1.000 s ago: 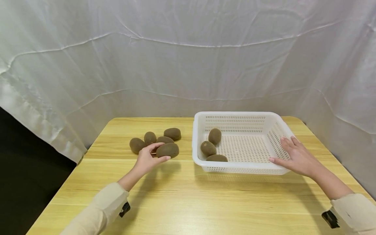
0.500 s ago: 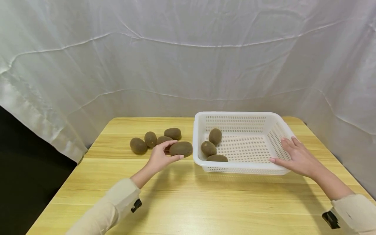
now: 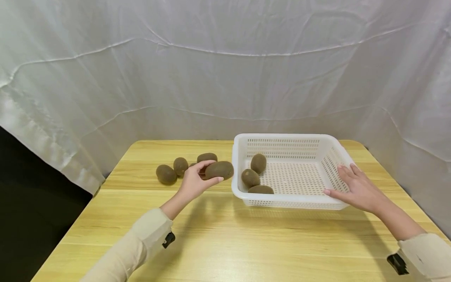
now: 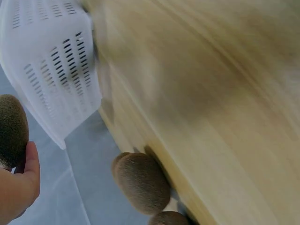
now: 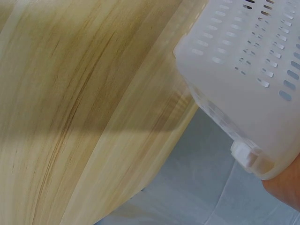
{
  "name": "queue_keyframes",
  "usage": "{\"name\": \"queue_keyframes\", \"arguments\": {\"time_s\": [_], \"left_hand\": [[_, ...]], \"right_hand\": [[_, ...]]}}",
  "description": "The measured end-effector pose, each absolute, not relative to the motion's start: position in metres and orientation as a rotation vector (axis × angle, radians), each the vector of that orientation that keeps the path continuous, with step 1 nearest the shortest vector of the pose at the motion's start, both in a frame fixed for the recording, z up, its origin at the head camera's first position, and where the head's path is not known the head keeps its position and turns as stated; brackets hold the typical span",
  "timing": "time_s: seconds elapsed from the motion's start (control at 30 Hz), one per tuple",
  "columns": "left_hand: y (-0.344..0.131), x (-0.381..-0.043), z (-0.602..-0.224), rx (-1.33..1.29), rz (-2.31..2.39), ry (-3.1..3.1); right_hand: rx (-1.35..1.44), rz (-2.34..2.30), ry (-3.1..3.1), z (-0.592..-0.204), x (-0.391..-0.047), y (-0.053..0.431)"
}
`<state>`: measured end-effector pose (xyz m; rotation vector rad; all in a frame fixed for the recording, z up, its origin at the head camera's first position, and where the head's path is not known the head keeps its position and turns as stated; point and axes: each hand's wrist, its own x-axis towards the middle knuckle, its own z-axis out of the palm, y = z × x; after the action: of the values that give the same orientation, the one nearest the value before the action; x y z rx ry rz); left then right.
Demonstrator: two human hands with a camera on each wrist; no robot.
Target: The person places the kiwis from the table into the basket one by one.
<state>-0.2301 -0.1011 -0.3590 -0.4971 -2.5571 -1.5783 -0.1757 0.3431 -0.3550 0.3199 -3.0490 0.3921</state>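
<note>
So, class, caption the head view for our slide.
Left hand holds a kiwi beside a white basket; right hand touches its rim.

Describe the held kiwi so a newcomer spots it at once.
On the wooden table, find the white basket. Just off its left side in the head view, the left hand grips a brown kiwi. Only this one is held; the table kiwis and basket kiwis are not.

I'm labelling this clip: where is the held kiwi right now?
In the head view, the held kiwi is near mid-picture, in the left hand, beside the left rim of the white basket.
</note>
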Motion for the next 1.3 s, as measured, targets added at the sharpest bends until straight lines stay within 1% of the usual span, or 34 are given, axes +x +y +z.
{"name": "queue_keyframes", "arguments": {"time_s": [0.27,0.7,1.13,1.3], "left_hand": [[-0.081,-0.230,-0.350,-0.525,-1.612,-2.563],[-0.044,-0.234,-0.349,-0.768,-1.541,-2.584],[0.001,-0.238,-0.346,-1.018,-1.259,-2.698],[0.019,-0.241,-0.345,-1.074,-1.151,-2.766]], "right_hand": [[0.322,0.393,-3.045,-0.355,-0.175,0.342],[0.317,0.405,-3.045,-0.355,-0.176,0.340],[0.310,0.411,-3.047,-0.355,-0.176,0.342],[0.308,0.421,-3.039,-0.355,-0.176,0.343]]}}
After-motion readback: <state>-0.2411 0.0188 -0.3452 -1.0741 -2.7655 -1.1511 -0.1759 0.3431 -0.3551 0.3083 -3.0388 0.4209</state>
